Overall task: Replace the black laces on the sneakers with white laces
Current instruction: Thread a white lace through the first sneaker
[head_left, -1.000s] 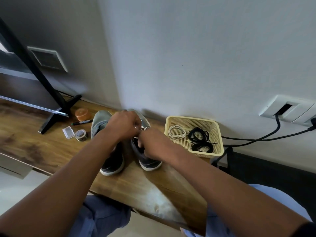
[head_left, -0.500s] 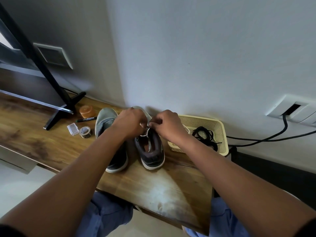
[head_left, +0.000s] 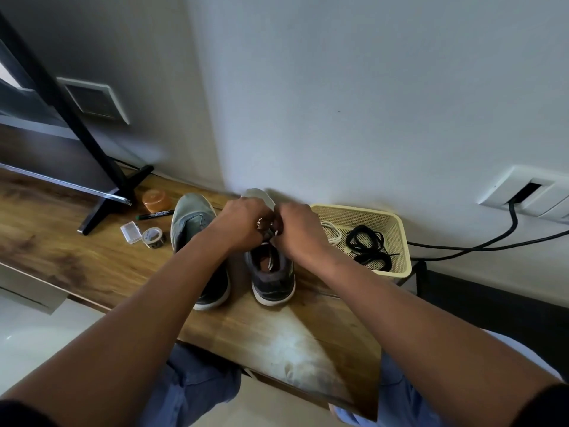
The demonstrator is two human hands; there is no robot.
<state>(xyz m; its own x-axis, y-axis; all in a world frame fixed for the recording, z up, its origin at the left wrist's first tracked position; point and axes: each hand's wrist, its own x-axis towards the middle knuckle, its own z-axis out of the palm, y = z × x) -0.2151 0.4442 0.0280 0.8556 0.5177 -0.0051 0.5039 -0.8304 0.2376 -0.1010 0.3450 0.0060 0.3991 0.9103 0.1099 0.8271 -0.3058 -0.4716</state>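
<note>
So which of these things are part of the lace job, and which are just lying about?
Job: right sneaker, left sneaker, white lace, spare white lace, black laces, basket.

Lying about: orange lid, marker, tape roll, clear box, cables.

**Sneakers and laces, centre of the frame**

Two grey sneakers stand side by side at centre, toes toward the wall. The left sneaker [head_left: 197,241] shows no lace. A white lace [head_left: 270,261] runs through the right sneaker [head_left: 272,272]. At right centre, black laces [head_left: 368,246] lie coiled beside a spare white lace [head_left: 332,231].
</note>
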